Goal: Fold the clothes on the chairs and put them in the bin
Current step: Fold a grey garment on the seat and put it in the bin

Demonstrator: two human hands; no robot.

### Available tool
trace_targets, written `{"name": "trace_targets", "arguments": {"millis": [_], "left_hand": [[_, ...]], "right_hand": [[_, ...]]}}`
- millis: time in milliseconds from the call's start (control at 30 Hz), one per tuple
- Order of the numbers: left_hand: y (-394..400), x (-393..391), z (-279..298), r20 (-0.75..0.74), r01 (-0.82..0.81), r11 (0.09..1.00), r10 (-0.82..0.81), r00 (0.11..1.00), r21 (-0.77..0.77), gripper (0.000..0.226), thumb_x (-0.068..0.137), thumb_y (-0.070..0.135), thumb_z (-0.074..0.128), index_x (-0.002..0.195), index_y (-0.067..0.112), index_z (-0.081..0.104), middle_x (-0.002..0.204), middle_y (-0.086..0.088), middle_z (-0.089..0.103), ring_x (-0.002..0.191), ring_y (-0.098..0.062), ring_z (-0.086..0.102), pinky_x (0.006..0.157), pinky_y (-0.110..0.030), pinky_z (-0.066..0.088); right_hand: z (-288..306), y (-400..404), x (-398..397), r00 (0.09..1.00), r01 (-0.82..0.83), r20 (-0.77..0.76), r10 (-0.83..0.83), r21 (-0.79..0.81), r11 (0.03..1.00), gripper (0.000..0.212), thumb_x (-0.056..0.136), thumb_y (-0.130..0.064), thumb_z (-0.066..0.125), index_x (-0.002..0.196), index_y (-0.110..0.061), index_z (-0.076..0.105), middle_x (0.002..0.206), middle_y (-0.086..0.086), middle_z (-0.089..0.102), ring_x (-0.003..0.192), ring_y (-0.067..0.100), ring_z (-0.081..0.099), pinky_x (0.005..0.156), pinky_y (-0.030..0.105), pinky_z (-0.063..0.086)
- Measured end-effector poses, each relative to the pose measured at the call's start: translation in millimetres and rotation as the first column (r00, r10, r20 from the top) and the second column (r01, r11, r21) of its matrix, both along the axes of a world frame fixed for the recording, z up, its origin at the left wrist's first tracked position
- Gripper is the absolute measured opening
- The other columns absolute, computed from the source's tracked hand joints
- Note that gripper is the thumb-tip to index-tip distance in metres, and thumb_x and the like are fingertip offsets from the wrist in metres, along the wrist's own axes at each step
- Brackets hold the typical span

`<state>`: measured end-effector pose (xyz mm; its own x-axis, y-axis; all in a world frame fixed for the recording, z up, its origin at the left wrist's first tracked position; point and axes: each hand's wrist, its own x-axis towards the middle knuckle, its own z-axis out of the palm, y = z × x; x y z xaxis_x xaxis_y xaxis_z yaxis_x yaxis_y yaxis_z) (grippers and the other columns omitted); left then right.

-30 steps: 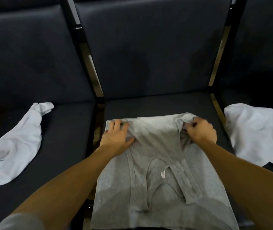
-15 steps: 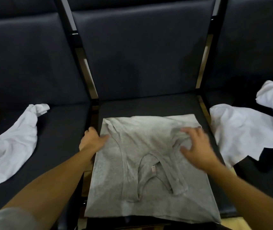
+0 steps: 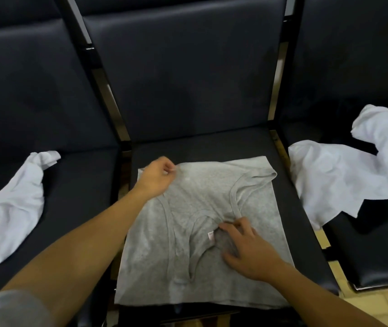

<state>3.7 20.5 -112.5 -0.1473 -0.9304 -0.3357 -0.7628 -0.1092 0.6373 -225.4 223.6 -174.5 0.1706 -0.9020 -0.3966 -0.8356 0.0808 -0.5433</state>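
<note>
Head view: a grey tank top [image 3: 254, 208] lies spread flat on the seat of the middle chair [image 3: 188, 145], its top part folded down so the straps and neckline lie over the body. The left hand [image 3: 156, 179] pinches the garment's far left corner between curled fingers. The right hand [image 3: 247, 250] rests on the cloth by the neckline and its small label, fingers spread and fairly straight, grasping nothing. A crumpled white garment [image 3: 11, 208] lies on the left chair's seat, and another white garment [image 3: 344, 178] sprawls over the right chair.
</note>
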Motion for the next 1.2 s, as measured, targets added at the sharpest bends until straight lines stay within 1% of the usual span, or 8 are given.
{"name": "trace_targets", "arguments": {"millis": [200,400,500,633,767,867,1000,1200], "left_hand": [[1,43,-27,0.404,-0.135,0.989,0.103,0.909,0.053,0.08,0.083,0.054,0.074,0.139,0.013,0.033,0.138,-0.011,0.036,0.127,-0.036,0.045,0.091,-0.046,0.046],[13,56,-35,0.413,-0.122,0.988,0.071,0.908,0.098,0.022,0.097,0.031,0.058,0.105,0.011,0.061,0.105,-0.014,0.067,0.087,-0.029,0.064,0.075,-0.04,0.057],[18,32,-18,-0.11,-0.174,0.936,0.216,0.97,0.305,0.023,0.098,0.019,0.064,0.116,0.004,0.064,0.109,-0.025,0.068,0.082,-0.027,0.068,0.071,-0.043,0.06],[22,-6,34,-0.738,0.346,0.851,0.07,0.671,0.395,0.042,0.098,0.017,0.063,0.14,0.017,0.057,0.127,-0.013,0.069,0.091,-0.029,0.071,0.07,-0.037,0.06],[16,-15,5,-0.227,0.5,0.866,-0.491,0.841,-0.023,0.027,0.103,0.011,0.055,0.121,0.027,0.068,0.122,0.007,0.068,0.112,-0.015,0.065,0.098,-0.045,0.055],[22,3,-37,0.254,0.766,0.643,-0.737,0.627,-0.025,0.035,0.104,0.019,0.05,0.137,0.029,0.058,0.151,0.007,0.047,0.141,-0.014,0.039,0.119,-0.041,0.034],[42,14,-51,0.5,0.796,0.604,-0.679,0.537,-0.036,0.056,0.103,0.051,0.043,0.155,0.033,0.032,0.165,0.008,0.021,0.153,-0.017,0.016,0.12,-0.041,0.026],[78,8,-33,0.756,0.633,0.768,-0.471,0.454,0.098,0.063,0.102,0.061,0.034,0.144,0.015,0.04,0.14,-0.013,0.046,0.126,-0.032,0.05,0.091,-0.042,0.046]], "right_hand": [[-4,-1,-2,1.0,-0.007,-0.02,0.007,-0.001,1.0,0.068,0.088,-0.054,0.057,0.147,-0.043,0.025,0.145,-0.005,0.016,0.131,0.022,0.041,0.097,0.038,0.052],[-6,-2,1,0.999,-0.009,-0.032,0.009,-0.006,1.0,0.068,0.087,-0.052,0.059,0.145,-0.043,0.026,0.143,-0.005,0.016,0.132,0.024,0.041,0.097,0.04,0.052],[-3,-2,2,0.999,-0.009,-0.04,0.009,0.0,1.0,0.068,0.087,-0.053,0.059,0.146,-0.043,0.026,0.143,-0.004,0.016,0.132,0.024,0.04,0.098,0.039,0.052],[-2,-2,4,0.997,-0.024,-0.078,0.024,-0.002,1.0,0.075,0.086,-0.054,0.063,0.148,-0.041,0.024,0.144,-0.002,0.016,0.132,0.025,0.038,0.096,0.036,0.052],[-5,-3,2,0.994,-0.04,-0.106,0.039,-0.005,0.999,0.08,0.082,-0.054,0.067,0.149,-0.041,0.024,0.145,-0.002,0.019,0.132,0.021,0.033,0.103,0.035,0.047],[-4,-7,-2,0.99,-0.059,-0.128,0.056,-0.024,0.998,0.075,0.084,-0.049,0.066,0.148,-0.043,0.028,0.141,-0.005,0.024,0.125,0.018,0.033,0.106,0.035,0.042],[-1,-13,-12,0.98,-0.086,-0.188,0.066,-0.101,0.991,0.067,0.085,-0.039,0.058,0.147,-0.047,0.034,0.142,-0.01,0.032,0.122,0.019,0.035,0.105,0.037,0.038],[15,-25,-27,0.957,0.031,-0.278,-0.085,-0.194,0.981,0.069,0.079,-0.011,0.052,0.142,-0.037,0.047,0.149,-0.007,0.035,0.131,0.027,0.034,0.108,0.044,0.04]]}}
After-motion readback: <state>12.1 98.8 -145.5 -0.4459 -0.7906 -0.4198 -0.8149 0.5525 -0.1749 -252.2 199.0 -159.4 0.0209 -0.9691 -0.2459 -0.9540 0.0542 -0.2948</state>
